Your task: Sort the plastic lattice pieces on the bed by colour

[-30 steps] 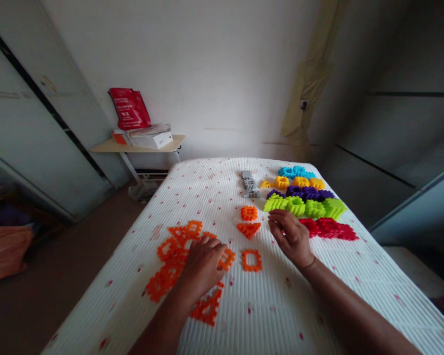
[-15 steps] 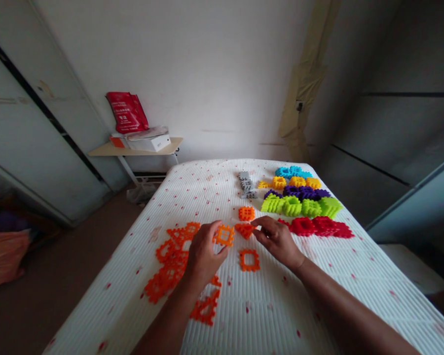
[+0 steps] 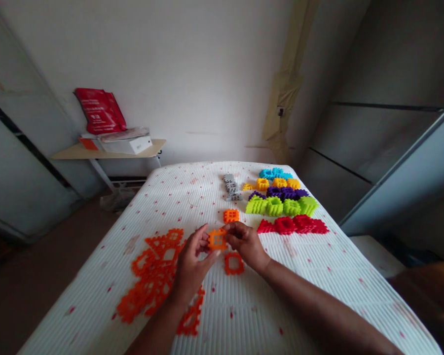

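Note:
An orange square building tile with a four-pane window (image 3: 217, 239) is held up over the bed between my hands. Its left side is in the grip of my left hand (image 3: 193, 259), thumb below it. My right hand (image 3: 246, 244) pinches at its right edge with thumb and forefinger. Behind them a stack of orange window tiles (image 3: 231, 215) sits on the sheet. An orange square frame (image 3: 234, 264) lies just below my right hand. A loose heap of orange tiles (image 3: 148, 281) spreads to the left, partly hidden by my left arm.
Sorted rows of tiles lie on the right: red (image 3: 294, 225), lime green (image 3: 281, 205), purple (image 3: 286, 193), yellow (image 3: 279, 183) and blue (image 3: 276, 173). Grey tiles (image 3: 231, 186) stand left of them. A small table (image 3: 70, 151) with a red bag (image 3: 100, 111) stands beyond the bed's left side.
My right hand has left the orange triangle pieces and moved left onto the window tile in my left hand. Those triangles are now hidden. The whole view has shifted rightward.

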Demonstrator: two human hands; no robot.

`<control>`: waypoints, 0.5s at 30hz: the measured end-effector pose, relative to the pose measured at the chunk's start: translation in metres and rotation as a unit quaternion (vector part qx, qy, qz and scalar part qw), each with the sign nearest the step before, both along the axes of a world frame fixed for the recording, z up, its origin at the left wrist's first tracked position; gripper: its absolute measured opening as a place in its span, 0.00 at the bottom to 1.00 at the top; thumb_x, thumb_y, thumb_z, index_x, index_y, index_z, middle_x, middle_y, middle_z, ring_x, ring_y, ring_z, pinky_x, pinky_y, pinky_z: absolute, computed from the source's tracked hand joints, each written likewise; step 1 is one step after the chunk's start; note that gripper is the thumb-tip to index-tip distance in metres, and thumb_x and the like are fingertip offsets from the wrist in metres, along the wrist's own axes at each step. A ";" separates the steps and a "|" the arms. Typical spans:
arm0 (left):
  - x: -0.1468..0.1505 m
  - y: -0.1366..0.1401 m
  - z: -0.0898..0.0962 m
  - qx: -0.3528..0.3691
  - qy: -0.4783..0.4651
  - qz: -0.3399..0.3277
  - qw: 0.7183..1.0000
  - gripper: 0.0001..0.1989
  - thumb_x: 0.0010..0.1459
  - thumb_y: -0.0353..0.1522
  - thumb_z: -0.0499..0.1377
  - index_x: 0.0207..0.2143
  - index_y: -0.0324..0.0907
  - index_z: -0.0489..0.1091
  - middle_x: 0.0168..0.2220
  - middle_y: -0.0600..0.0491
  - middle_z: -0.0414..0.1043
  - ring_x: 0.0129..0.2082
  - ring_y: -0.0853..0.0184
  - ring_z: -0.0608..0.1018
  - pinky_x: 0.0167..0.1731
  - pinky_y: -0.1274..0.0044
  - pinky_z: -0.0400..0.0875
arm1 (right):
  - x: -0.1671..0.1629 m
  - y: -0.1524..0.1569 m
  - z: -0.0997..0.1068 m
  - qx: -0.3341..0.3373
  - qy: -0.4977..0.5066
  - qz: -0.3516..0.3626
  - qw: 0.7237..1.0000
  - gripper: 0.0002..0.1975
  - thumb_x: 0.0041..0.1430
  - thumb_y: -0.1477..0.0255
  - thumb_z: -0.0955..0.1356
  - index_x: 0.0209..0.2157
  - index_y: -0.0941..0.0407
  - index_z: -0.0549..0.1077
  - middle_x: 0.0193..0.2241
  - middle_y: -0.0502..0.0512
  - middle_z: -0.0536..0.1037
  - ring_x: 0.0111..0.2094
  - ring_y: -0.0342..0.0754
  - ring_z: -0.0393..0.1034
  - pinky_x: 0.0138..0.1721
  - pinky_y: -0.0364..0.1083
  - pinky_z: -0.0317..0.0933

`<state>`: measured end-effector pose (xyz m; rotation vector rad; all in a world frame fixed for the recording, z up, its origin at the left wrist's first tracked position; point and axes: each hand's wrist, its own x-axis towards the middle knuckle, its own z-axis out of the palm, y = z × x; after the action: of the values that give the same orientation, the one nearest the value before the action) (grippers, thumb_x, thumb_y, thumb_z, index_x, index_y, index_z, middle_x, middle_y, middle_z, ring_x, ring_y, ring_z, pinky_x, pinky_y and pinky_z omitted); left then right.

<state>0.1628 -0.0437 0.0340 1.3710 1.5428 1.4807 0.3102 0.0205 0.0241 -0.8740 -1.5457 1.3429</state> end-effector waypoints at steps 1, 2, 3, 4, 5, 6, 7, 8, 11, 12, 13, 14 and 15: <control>-0.001 0.001 0.000 -0.019 -0.062 -0.009 0.998 0.28 0.44 0.34 0.61 0.51 0.43 0.63 0.35 0.53 0.69 0.30 0.69 0.73 0.33 0.75 0.70 | 0.000 0.000 -0.001 0.003 0.000 0.001 1.000 0.13 0.49 0.63 0.68 0.35 0.55 0.69 0.22 0.46 0.67 0.19 0.37 0.56 0.19 0.38 0.54; -0.002 0.001 0.000 -0.035 -0.113 -0.017 0.993 0.27 0.45 0.35 0.60 0.50 0.42 0.63 0.33 0.54 0.69 0.28 0.71 0.73 0.31 0.76 0.69 | 0.001 0.000 -0.001 0.009 -0.004 0.005 1.000 0.12 0.50 0.64 0.67 0.35 0.56 0.69 0.22 0.46 0.67 0.19 0.37 0.56 0.19 0.38 0.54; -0.004 0.002 0.000 -0.048 -0.149 -0.023 0.987 0.27 0.46 0.35 0.60 0.50 0.40 0.63 0.32 0.54 0.68 0.26 0.72 0.72 0.29 0.77 0.69 | 0.001 -0.001 -0.001 0.018 -0.012 0.011 1.000 0.11 0.51 0.64 0.67 0.35 0.56 0.69 0.23 0.47 0.67 0.20 0.38 0.57 0.20 0.38 0.55; -0.005 0.003 -0.001 -0.059 -0.174 -0.029 0.983 0.27 0.46 0.35 0.60 0.50 0.40 0.63 0.30 0.55 0.68 0.24 0.73 0.71 0.28 0.77 0.69 | 0.002 -0.002 0.000 0.032 -0.024 0.017 0.999 0.11 0.52 0.65 0.66 0.36 0.56 0.69 0.23 0.47 0.68 0.20 0.38 0.58 0.20 0.38 0.56; -0.006 0.003 -0.001 -0.067 -0.190 -0.033 0.979 0.27 0.45 0.35 0.60 0.49 0.39 0.63 0.29 0.56 0.68 0.23 0.73 0.71 0.26 0.78 0.69 | 0.004 -0.002 0.001 0.051 -0.043 0.020 0.998 0.10 0.53 0.66 0.65 0.36 0.56 0.69 0.23 0.47 0.68 0.21 0.39 0.59 0.21 0.39 0.57; -0.007 0.004 -0.001 -0.074 -0.201 -0.034 0.976 0.27 0.44 0.34 0.61 0.49 0.39 0.64 0.28 0.57 0.67 0.23 0.73 0.71 0.25 0.78 0.69 | 0.005 -0.003 0.004 0.077 -0.069 0.017 0.995 0.09 0.54 0.67 0.64 0.36 0.56 0.69 0.23 0.48 0.69 0.22 0.39 0.61 0.23 0.39 0.58; -0.008 0.004 -0.001 -0.078 -0.209 -0.032 0.974 0.28 0.42 0.34 0.61 0.49 0.39 0.64 0.27 0.58 0.67 0.23 0.73 0.71 0.24 0.79 0.68 | 0.007 -0.003 0.006 0.111 -0.100 0.009 0.989 0.09 0.55 0.68 0.64 0.37 0.56 0.69 0.25 0.49 0.70 0.23 0.40 0.62 0.25 0.40 0.60; -0.008 0.005 0.000 -0.080 -0.216 -0.024 0.973 0.28 0.42 0.34 0.62 0.49 0.39 0.64 0.26 0.58 0.67 0.23 0.73 0.71 0.23 0.79 0.68 | 0.009 -0.003 0.010 0.157 -0.133 -0.002 0.979 0.09 0.55 0.68 0.64 0.38 0.56 0.69 0.28 0.51 0.72 0.26 0.42 0.65 0.28 0.42 0.62; -0.008 0.006 0.000 -0.081 -0.231 0.000 0.970 0.31 0.40 0.33 0.63 0.50 0.39 0.62 0.25 0.59 0.67 0.21 0.74 0.70 0.22 0.80 0.67 | 0.013 -0.005 0.021 0.317 -0.223 -0.011 0.922 0.16 0.53 0.68 0.67 0.44 0.56 0.69 0.43 0.60 0.72 0.42 0.50 0.66 0.42 0.49 0.63; -0.008 0.006 0.000 -0.080 -0.236 0.000 0.969 0.32 0.40 0.33 0.63 0.50 0.39 0.61 0.25 0.59 0.67 0.21 0.74 0.70 0.22 0.80 0.67 | 0.013 -0.006 0.025 0.359 -0.249 -0.001 0.900 0.20 0.51 0.68 0.68 0.47 0.56 0.68 0.46 0.61 0.70 0.45 0.52 0.64 0.45 0.52 0.61; -0.008 0.006 0.000 -0.078 -0.240 -0.003 0.968 0.32 0.41 0.33 0.63 0.51 0.39 0.60 0.24 0.60 0.67 0.21 0.74 0.70 0.22 0.80 0.67 | 0.013 -0.007 0.027 0.387 -0.273 0.008 0.881 0.22 0.50 0.68 0.69 0.48 0.56 0.67 0.47 0.62 0.69 0.47 0.54 0.62 0.47 0.53 0.60; -0.007 0.006 -0.001 -0.076 -0.242 -0.009 0.967 0.33 0.41 0.32 0.63 0.52 0.40 0.59 0.24 0.60 0.67 0.20 0.75 0.70 0.23 0.80 0.67 | 0.012 -0.009 0.029 0.405 -0.296 0.021 0.865 0.23 0.50 0.68 0.69 0.49 0.56 0.67 0.48 0.62 0.69 0.48 0.55 0.61 0.47 0.54 0.60; -0.007 0.006 -0.001 -0.073 -0.244 -0.018 0.967 0.34 0.42 0.32 0.62 0.53 0.40 0.58 0.24 0.60 0.67 0.20 0.75 0.70 0.23 0.80 0.67 | 0.011 -0.011 0.031 0.414 -0.318 0.038 0.852 0.24 0.49 0.68 0.70 0.49 0.56 0.67 0.47 0.62 0.70 0.47 0.55 0.61 0.47 0.54 0.60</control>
<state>0.1556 -0.0378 0.0325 0.8589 1.2706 1.5058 0.3214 0.0097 0.0548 -0.7040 -2.4069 0.2867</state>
